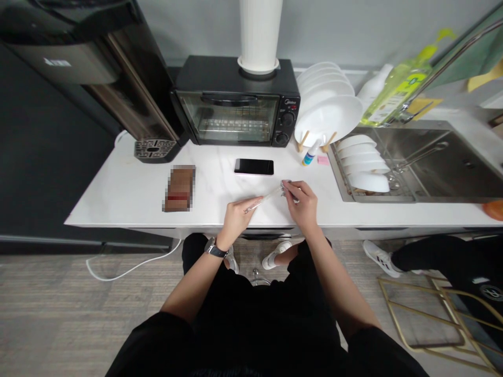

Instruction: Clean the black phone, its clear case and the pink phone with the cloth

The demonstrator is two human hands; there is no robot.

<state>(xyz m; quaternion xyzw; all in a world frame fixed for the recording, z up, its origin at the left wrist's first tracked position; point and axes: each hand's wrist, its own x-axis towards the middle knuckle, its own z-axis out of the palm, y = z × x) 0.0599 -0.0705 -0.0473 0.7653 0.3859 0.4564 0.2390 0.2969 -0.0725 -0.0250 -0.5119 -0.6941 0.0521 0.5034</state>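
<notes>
My left hand (238, 217) grips the lower-left end of a thin, clear piece (270, 197), seen nearly edge-on. Its exact kind cannot be made out. At the piece's upper-right end, my right hand (302, 204) is closed with thumb and fingers pinched on it; small shiny bits show by the fingertips. The two hands hold the piece slanted just above the white counter (212, 196). Behind it lies a black-screened phone (254, 166), face up and touched by neither hand. A small white bottle with a blue label (309, 156) stands beyond my right hand, beside a pink block (323, 160).
A toaster oven (236, 112) stands at the back, left of racked white plates (328, 118). On the left are a drink dispenser (153, 149) and a blurred brown item (179, 188). Bowls (365, 165) sit by the sink (451, 162). Another person's leg (424, 254) shows at right.
</notes>
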